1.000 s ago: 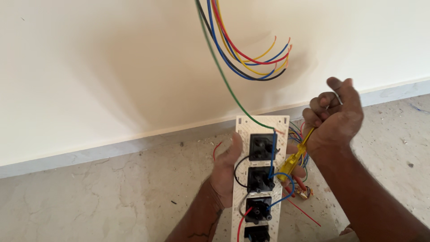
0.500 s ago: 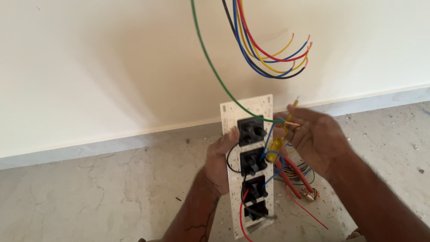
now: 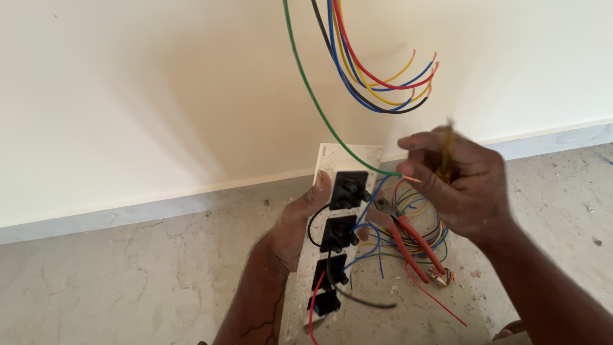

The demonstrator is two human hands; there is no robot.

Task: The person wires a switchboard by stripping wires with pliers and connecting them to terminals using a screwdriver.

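Left hand [image 3: 297, 220] gripping the white switch plate [image 3: 332, 255] at its edge, thumb pressed beside the top black module; right hand [image 3: 456, 182] closed around a yellow screwdriver [image 3: 446, 153], pinching the green wire [image 3: 319, 102] tip. Just below the right grip, red-handled pliers [image 3: 408, 246] and loose wires [image 3: 383, 57] overhead. Beneath, marble floor [image 3: 128, 287] meeting a pale wall [image 3: 128, 96].

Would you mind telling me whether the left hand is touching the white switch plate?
Touching. The head view shows the left hand gripping the switch plate's left edge, thumb pressed against its face.
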